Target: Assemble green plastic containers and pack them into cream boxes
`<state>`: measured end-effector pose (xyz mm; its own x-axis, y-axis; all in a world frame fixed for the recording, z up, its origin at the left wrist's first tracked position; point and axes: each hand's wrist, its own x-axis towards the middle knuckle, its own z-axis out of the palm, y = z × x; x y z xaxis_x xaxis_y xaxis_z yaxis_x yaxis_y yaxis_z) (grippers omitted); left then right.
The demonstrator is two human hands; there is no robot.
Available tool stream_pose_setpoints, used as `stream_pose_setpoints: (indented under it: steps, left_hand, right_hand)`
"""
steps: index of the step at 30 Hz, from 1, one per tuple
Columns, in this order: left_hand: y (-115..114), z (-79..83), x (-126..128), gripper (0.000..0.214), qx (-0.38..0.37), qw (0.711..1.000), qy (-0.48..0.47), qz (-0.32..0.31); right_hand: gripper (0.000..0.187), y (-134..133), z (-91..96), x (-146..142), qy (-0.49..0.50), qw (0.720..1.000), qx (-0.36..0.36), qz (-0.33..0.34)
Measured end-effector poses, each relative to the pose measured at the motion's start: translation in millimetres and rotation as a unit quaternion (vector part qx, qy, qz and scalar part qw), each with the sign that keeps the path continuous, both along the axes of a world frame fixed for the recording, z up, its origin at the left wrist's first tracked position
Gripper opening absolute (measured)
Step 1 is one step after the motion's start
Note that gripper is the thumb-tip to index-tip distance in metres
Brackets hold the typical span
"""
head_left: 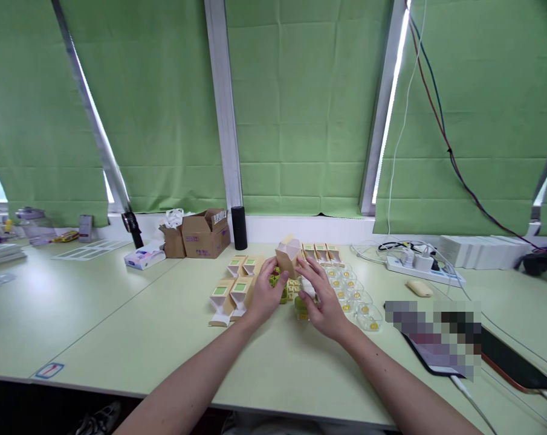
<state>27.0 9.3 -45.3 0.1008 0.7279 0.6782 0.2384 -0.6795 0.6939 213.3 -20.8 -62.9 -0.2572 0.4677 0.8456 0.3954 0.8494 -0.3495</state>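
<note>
My left hand and my right hand meet over the middle of the pale green table. Both close their fingers around a small tan carton that stands tilted with its top flaps up. Under the hands lie small green and yellow items. To the left sit several folded tan cartons with green labels. To the right lie two rows of clear plastic cups with yellow pieces. More small cartons stand behind them.
An open brown cardboard box and a black cylinder stand by the window sill. A tissue pack lies left. A power strip with cables, white boxes and a phone are at the right.
</note>
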Motion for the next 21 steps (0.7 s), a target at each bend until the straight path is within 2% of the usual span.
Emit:
stream_pose_setpoints:
  steps: [5,7,10,13,16,21]
  left_hand:
    - [9,-3.8,-4,0.066,-0.058,0.997,-0.043,-0.003]
    - [11,-2.4,-7,0.065,-0.064,0.997,-0.049,-0.014]
    - [9,4.3,-12,0.061,-0.085,0.992,-0.075,-0.06]
    - [8,11.4,-17,0.052,-0.114,0.985,-0.092,-0.092]
    - [10,14.5,-22,0.054,-0.119,0.983,-0.093,-0.102]
    - [16,13.7,-26,0.065,-0.153,0.975,-0.077,-0.139]
  right_hand:
    - [0.051,1,0.7,1,-0.006,0.999,0.042,0.01]
    - [0.042,2,3.4,4,0.004,0.999,0.046,-0.007]
    - [0.024,2,11.2,13,-0.008,0.998,0.008,-0.055]
    - [0.014,1,18.6,21,-0.113,0.989,-0.039,-0.093]
    - [0.019,-1,20.6,24,-0.209,0.971,-0.063,-0.101]
    - [0.024,-3,15.7,19,-0.26,0.957,-0.076,-0.105]
